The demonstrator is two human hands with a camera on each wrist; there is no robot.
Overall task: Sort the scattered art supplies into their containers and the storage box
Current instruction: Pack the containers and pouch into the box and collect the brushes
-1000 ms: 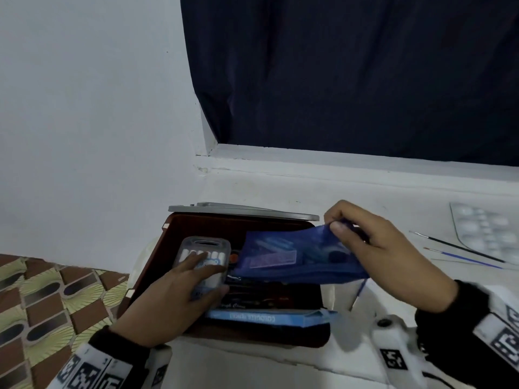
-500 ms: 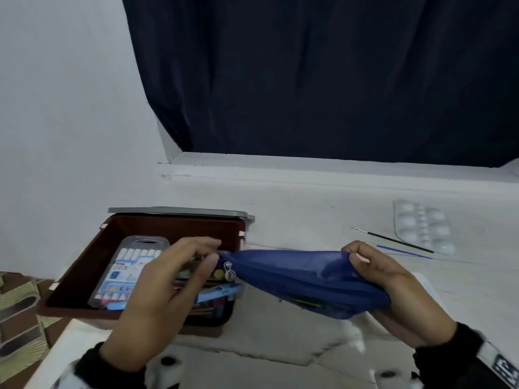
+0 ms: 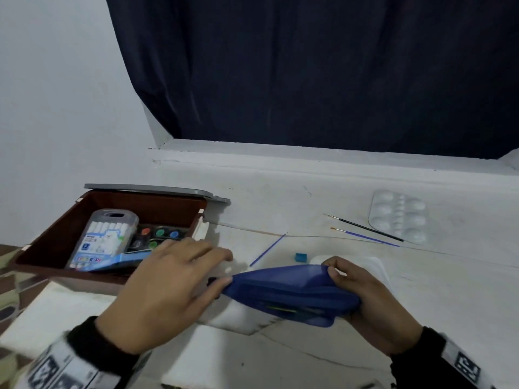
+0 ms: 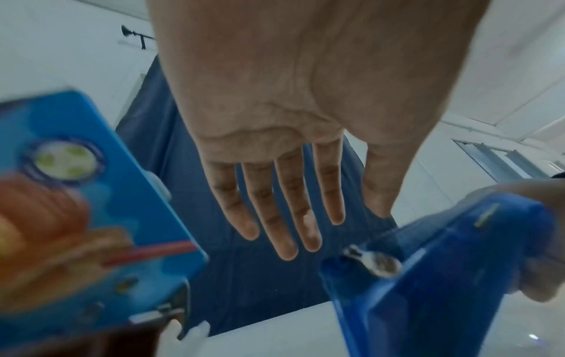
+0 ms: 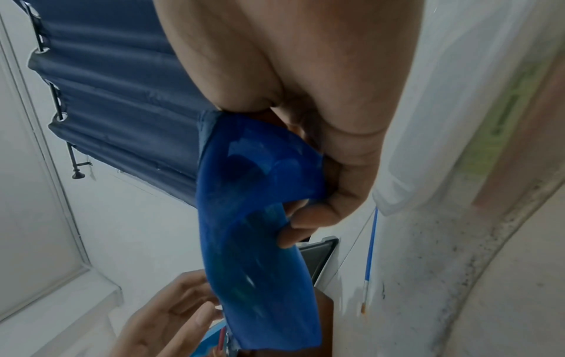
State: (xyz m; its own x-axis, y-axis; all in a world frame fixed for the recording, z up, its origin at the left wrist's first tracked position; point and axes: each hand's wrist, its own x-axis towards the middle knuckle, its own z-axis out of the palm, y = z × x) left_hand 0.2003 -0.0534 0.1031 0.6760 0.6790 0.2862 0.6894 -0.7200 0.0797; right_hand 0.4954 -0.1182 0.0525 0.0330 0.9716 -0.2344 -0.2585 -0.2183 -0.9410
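A blue zip pouch hangs level above the white table, just right of the brown storage box. My right hand grips the pouch's right end, thumb on top and fingers curled under, as the right wrist view shows on the pouch. My left hand is at the pouch's left end with its fingers straight and spread. Its thumb lies close to that end, and the zipper pull hangs free beside it. The box holds a clear marker case, a paint set and a blue carton.
On the table to the right lie a clear palette, a black brush and a blue brush. Another blue brush and a small blue cube lie behind the pouch. A grey lid leans behind the box.
The pouch has come out of the box and moved right over the table. My left hand has let go of the zipper end and its fingers have straightened.
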